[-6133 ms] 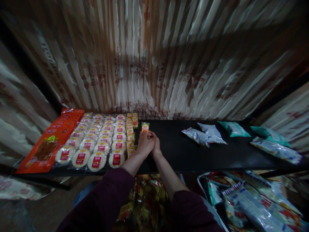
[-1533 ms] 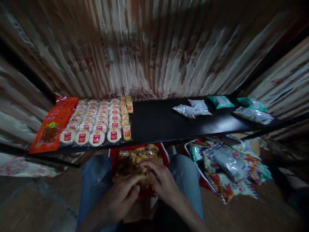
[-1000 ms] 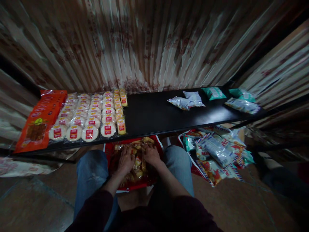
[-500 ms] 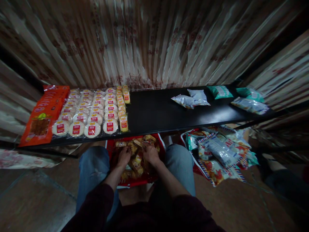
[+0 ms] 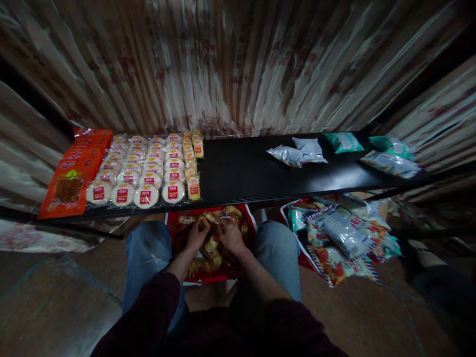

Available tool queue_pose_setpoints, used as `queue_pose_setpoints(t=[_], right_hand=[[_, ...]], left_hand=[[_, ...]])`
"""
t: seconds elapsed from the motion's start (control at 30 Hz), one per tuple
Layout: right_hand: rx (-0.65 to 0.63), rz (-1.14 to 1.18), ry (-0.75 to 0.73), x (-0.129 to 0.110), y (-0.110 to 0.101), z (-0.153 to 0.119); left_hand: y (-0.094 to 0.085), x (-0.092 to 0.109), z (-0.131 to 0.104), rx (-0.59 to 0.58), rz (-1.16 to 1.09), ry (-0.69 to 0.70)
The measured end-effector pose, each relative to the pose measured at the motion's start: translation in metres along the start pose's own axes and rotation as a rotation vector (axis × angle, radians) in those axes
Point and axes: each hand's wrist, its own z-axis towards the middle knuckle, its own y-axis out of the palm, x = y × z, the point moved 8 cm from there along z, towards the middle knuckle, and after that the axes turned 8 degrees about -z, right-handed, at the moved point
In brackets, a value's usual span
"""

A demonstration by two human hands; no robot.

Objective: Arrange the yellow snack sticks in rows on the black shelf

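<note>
Step in hand looks like picking over the small yellow packets (image 5: pixel 211 254) in the red basket (image 5: pixel 223 275), which sits below the front edge of the black shelf (image 5: pixel 238 173), between the person's knees (image 5: pixel 148 243). Left hand (image 5: pixel 196 237): fingers half curled, tips down at the packets; gripped or just touching, can't tell. Right hand (image 5: pixel 231 237): fingers bent in among the packets close by, also part closed; hold hidden, can't tell. (Dim picture, shiny wrappers.) My read: the move from here calls for pinching packets free of their neighbours and keeping clear of the shelf's front edge. On the shelf, a yellow row (image 5: pixel 194 188) of similar packets lies just right of the round crackers (image 5: pixel 148 196); orange bags (image 5: pixel 70 183) at the shelf's left end, silver bags (image 5: pixel 310 150) and green bags (image 5: pixel 344 142) toward its right. Below the shelf's right part, heaped snack bags (image 5: pixel 342 233). Versus about six seconds ago: hands were together over the shelf, right of the yellow row, a packet at the fingertips; now both are below it, apart, in the basket. Cracker rows look the same.
</note>
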Motion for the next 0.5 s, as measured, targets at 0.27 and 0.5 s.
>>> queue_pose_setpoints(t=[0.27,0.5], right_hand=[[-0.117,0.069,-0.195,-0.023,0.018,-0.005],[-0.162,0.078,-0.158,-0.022,0.025,-0.005]], left_hand=[[-0.001,-0.002,0.003,0.029,-0.017,0.021],[-0.006,0.000,0.001,0.070,-0.071,-0.006]])
